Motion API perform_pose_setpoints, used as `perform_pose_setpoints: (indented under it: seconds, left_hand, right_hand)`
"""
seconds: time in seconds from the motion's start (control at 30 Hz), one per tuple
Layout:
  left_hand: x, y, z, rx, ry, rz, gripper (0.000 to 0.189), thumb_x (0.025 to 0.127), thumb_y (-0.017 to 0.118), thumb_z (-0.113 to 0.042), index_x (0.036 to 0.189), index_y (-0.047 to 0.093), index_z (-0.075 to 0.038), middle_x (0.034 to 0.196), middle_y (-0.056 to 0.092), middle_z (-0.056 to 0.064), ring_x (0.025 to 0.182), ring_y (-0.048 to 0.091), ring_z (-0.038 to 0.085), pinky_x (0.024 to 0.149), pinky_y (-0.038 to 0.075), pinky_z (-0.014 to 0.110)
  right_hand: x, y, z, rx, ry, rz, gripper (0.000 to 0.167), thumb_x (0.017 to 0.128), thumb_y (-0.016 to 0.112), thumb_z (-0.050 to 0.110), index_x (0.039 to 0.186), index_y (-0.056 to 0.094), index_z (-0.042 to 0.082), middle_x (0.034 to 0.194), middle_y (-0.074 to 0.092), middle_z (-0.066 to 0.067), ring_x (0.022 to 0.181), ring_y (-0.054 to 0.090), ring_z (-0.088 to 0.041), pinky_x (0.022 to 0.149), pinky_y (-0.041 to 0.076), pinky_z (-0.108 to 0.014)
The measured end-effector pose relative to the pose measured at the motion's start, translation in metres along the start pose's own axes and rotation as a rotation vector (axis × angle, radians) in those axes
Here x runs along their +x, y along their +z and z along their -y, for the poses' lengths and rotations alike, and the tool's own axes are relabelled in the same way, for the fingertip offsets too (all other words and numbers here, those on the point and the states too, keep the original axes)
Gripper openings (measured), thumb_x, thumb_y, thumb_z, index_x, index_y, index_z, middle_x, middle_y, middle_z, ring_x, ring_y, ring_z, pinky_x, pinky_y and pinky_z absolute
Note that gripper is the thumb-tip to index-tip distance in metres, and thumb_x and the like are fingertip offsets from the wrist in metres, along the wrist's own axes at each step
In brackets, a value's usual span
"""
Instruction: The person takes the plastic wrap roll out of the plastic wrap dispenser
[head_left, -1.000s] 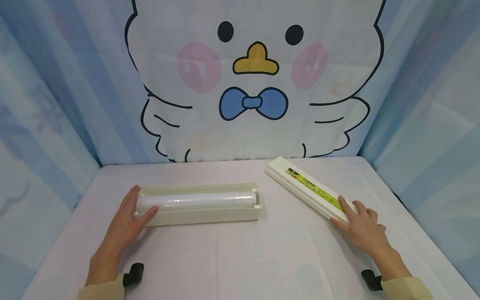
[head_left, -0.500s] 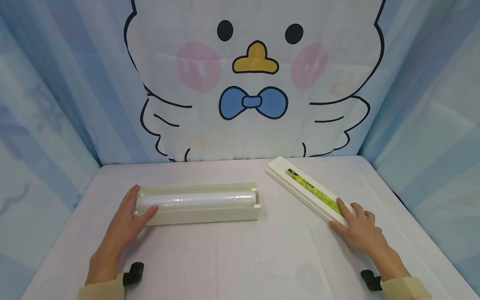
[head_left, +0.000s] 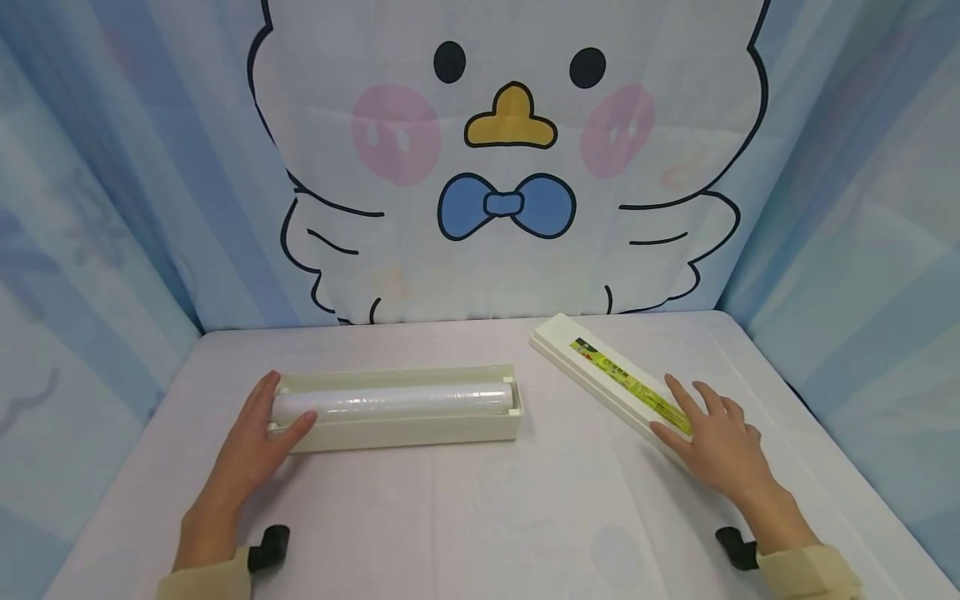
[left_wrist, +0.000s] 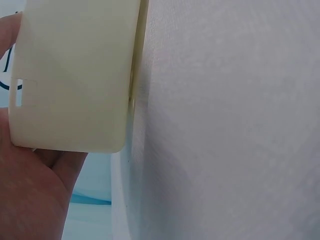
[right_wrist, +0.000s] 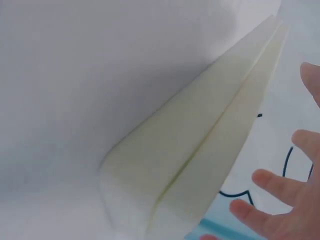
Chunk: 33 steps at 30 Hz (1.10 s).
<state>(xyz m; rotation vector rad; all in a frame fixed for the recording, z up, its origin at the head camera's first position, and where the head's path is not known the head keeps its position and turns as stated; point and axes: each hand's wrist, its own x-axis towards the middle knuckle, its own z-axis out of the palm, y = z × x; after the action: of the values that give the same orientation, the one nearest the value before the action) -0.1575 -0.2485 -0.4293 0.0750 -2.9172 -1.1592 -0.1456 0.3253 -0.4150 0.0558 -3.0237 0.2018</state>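
On the left, a long cream cling film box (head_left: 408, 432) lies uncovered, a shiny roll of cling film (head_left: 397, 400) inside it. My left hand (head_left: 251, 437) grips the box's left end, thumb over the front wall and fingers at the back. In the left wrist view the end wall (left_wrist: 75, 75) shows between thumb and fingers. To the right, a long white lid (head_left: 581, 367) with a yellow-green label lies at a slant. Fingers spread, my right hand (head_left: 720, 442) hovers over the lid's near end. The right wrist view shows these fingers (right_wrist: 277, 187) apart from the lid (right_wrist: 195, 145).
A pale cloth covers the table (head_left: 480, 517). Blue patterned curtains (head_left: 862, 275) stand at both sides, and a backdrop with a cartoon bird (head_left: 517, 275) closes off the rear. Black wrist mounts (head_left: 268, 547) stick out at both cuffs.
My right hand has let go of the white lid and risen off it, fingers spreading. The left hand, the box and the lid stay in place.
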Motion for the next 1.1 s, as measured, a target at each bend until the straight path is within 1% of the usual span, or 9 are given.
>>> perform_pose_setpoints:
  seconds: [0.07,0.2,0.37,0.63,0.77,0.93,1.1]
  left_hand:
    - [-0.001,0.0,0.0,-0.002,-0.002,0.0,0.099,0.099,0.06,-0.05,0.16,0.003,0.002,0.164,0.002,0.029,0.147,0.008,0.052,0.113,0.013,0.07]
    - [0.0,0.0,0.0,-0.004,-0.001,-0.002,0.099,0.099,0.059,-0.051,0.16,0.002,0.001,0.164,0.002,0.029,0.147,0.008,0.052,0.113,0.013,0.07]
    - [0.0,0.0,0.001,-0.008,-0.001,-0.007,0.098,0.099,0.06,-0.05,0.16,0.003,0.001,0.164,0.002,0.028,0.148,0.008,0.051,0.113,0.013,0.07]
    - [0.003,0.001,0.0,-0.021,-0.018,0.006,0.099,0.099,0.06,-0.052,0.16,0.001,-0.001,0.165,0.001,0.027,0.148,0.007,0.051,0.114,0.012,0.07]
    - [0.001,0.0,-0.001,-0.019,-0.023,0.001,0.099,0.098,0.061,-0.051,0.16,0.003,0.0,0.165,0.002,0.027,0.148,0.008,0.051,0.114,0.012,0.069]
    - [0.001,-0.001,-0.001,-0.013,-0.036,0.009,0.099,0.098,0.06,-0.052,0.16,0.001,0.0,0.165,0.001,0.027,0.148,0.007,0.051,0.114,0.012,0.07]
    - [0.002,-0.002,-0.001,-0.009,-0.038,0.012,0.1,0.098,0.06,-0.052,0.16,0.001,-0.001,0.165,0.0,0.027,0.148,0.007,0.051,0.113,0.012,0.07]
  right_hand:
    - [0.002,-0.002,0.007,0.009,-0.03,-0.041,0.076,0.097,0.061,0.052,0.157,0.032,0.015,0.148,0.033,-0.032,0.126,0.034,-0.061,0.084,0.037,-0.079]
    - [0.009,-0.006,0.024,0.03,-0.072,-0.095,0.073,0.096,0.066,0.045,0.156,0.037,0.015,0.148,0.036,-0.029,0.127,0.036,-0.058,0.088,0.037,-0.077]
    - [0.017,-0.008,0.048,0.075,-0.114,-0.138,0.07,0.095,0.068,0.039,0.154,0.04,0.015,0.148,0.039,-0.027,0.129,0.037,-0.056,0.094,0.035,-0.075]
    - [0.035,-0.004,0.084,0.169,-0.184,-0.144,0.066,0.096,0.068,0.037,0.154,0.042,0.018,0.151,0.04,-0.022,0.134,0.037,-0.049,0.1,0.034,-0.071]
    - [0.043,-0.001,0.105,0.197,-0.221,-0.139,0.068,0.096,0.068,0.039,0.156,0.041,0.021,0.153,0.04,-0.018,0.137,0.037,-0.045,0.104,0.034,-0.068]
    - [0.051,-0.003,0.134,0.205,-0.299,-0.142,0.068,0.096,0.068,0.041,0.156,0.041,0.023,0.154,0.042,-0.015,0.138,0.038,-0.042,0.108,0.033,-0.066]
    - [0.057,-0.003,0.157,0.21,-0.383,-0.138,0.068,0.096,0.067,0.041,0.156,0.041,0.023,0.153,0.043,-0.014,0.138,0.039,-0.041,0.11,0.032,-0.065]
